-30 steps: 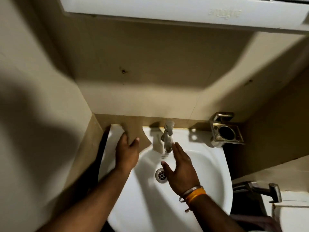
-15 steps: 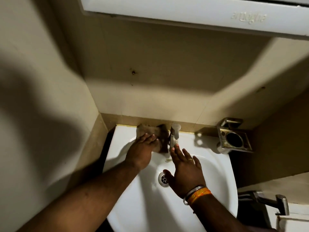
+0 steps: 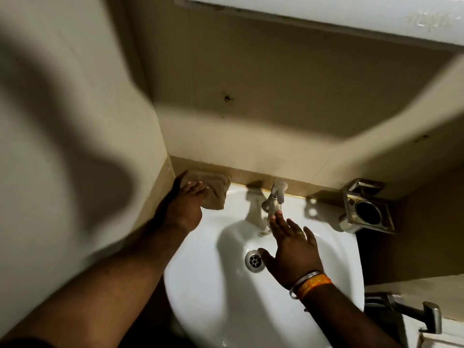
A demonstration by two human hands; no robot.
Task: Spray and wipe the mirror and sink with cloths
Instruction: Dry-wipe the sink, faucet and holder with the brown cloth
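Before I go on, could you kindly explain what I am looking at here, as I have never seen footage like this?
There is no machine: a person wears a camera on the head, looking down at their own two bare hands. Below is a white sink with a drain and a metal tap at its back edge. The left hand presses a brown cloth onto the sink's back left corner by the wall, fingers laid flat on it. The right hand hangs open over the basin, just below the tap, holding nothing. A metal holder is fixed to the wall on the right.
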